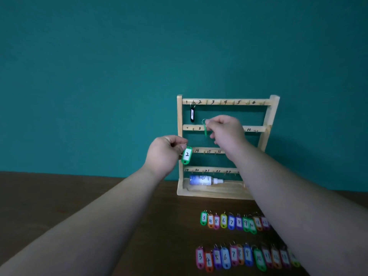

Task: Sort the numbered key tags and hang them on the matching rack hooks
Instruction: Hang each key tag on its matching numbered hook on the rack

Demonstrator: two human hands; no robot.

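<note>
A wooden key rack (267, 124) with numbered rails and small hooks stands on the table against the teal wall. A black tag marked 1 (192, 114) hangs on its top-left hook. My left hand (163, 154) pinches the ring of a green tag marked 2 (186, 155), held in front of the rack's left post. My right hand (227, 130) pinches the ring of another green tag (205, 130), seen edge-on, near the second rail by number 8. Two rows of coloured numbered tags, an upper row (231, 222) and a lower row (245, 256), lie on the table in front.
A small white spray bottle (203, 180) lies on its side in the rack's base tray. The dark wooden table (139, 206) stretches left of the rack. My right forearm covers the right ends of both tag rows and part of the rack's lower rails.
</note>
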